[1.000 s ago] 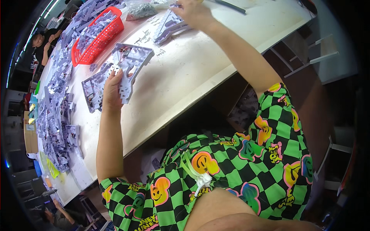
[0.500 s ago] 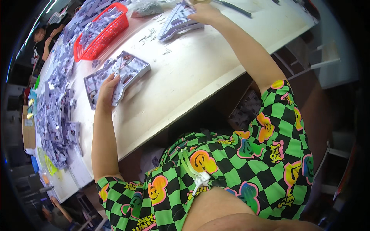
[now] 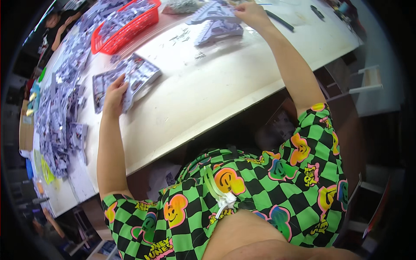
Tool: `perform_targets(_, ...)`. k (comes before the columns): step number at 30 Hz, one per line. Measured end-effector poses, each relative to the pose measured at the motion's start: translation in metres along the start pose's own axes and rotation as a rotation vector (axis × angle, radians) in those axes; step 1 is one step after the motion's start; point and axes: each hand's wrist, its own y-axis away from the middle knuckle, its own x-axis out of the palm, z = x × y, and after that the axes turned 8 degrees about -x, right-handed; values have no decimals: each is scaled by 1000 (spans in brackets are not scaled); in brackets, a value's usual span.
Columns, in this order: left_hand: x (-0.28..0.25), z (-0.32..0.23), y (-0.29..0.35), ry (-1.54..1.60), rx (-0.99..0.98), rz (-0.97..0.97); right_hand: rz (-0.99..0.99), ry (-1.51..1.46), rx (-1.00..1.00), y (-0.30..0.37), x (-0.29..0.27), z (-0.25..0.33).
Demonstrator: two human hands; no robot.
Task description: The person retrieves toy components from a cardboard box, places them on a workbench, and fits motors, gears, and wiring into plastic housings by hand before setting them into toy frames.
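Note:
My left hand [image 3: 114,94] is closed on the near edge of a grey moulded plastic panel [image 3: 141,71], its thumb on top. Parts fixed inside the panel are too blurred to name. At the far side of the table, my right hand [image 3: 252,15] grips the right end of a grey plastic piece [image 3: 212,12]. That piece is tilted above another similar grey piece [image 3: 220,33] resting on the tabletop. Small dark slivers [image 3: 180,37] lie scattered between the panel and these pieces.
A red perforated basket [image 3: 128,32] full of grey parts stands at the far left. A long heap of grey parts [image 3: 56,125] covers the table's left side. A clear bag [image 3: 180,6] and a dark strip [image 3: 279,21] lie far off. Another person [image 3: 60,28] sits beyond the heap.
My right hand has raised one grey piece off the other, so a gap shows between them. My left hand still holds the panel. The whole view has shifted slightly.

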Motion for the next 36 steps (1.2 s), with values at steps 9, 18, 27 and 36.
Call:
perform_targets(9,-16,-15,15,-498,-27,-214,-102,-158,109,66,-76,-39)
perform_targets(18,150,-43,9,-784,732,-29,-38,30,279,165,-78,-114)
perform_targets(27,222,-26,-44,-1023,681,41,-182,187,180,150,-41,-90)
perform_targets(36,252,-27,59,-1103,730,145,213,-108,-53,98,15,37)
